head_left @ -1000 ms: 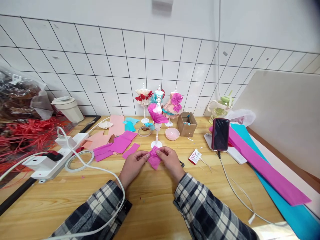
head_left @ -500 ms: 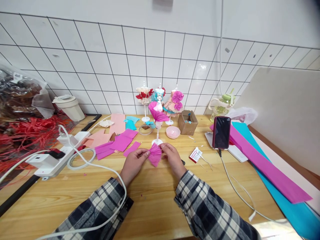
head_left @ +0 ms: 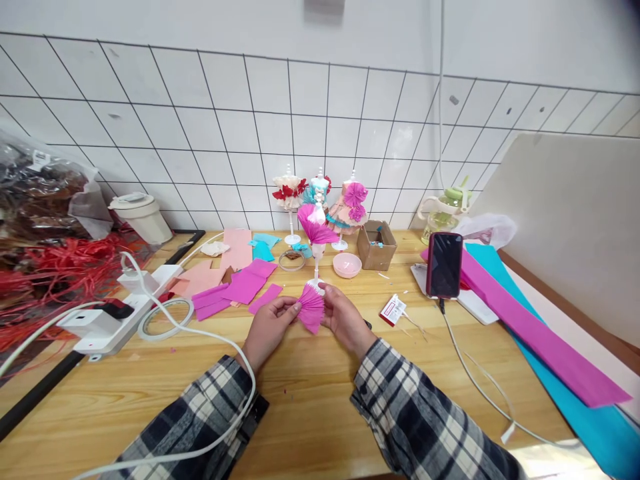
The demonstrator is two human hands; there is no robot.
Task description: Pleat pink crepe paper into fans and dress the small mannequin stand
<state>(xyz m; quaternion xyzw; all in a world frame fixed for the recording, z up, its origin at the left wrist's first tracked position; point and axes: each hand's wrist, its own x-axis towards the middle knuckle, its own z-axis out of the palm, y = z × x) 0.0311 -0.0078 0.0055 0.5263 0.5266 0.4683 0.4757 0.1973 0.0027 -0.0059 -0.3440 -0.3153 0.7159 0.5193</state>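
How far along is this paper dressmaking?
Looks done: three back mannequins, dressed. In hand: left hand pinching a pleated magenta fan, right hand at its edge. Seemingly left: fan not on the front mannequin; loose magenta paper lies unpleated.

My one head view: worn camera, facing forward and down over the desk (head_left: 300, 427), tiled wall (head_left: 260, 140) beyond.

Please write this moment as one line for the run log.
left hand: holds pleated pink paper | right hand: at paper's right edge | beyond: white stand with pink skirt
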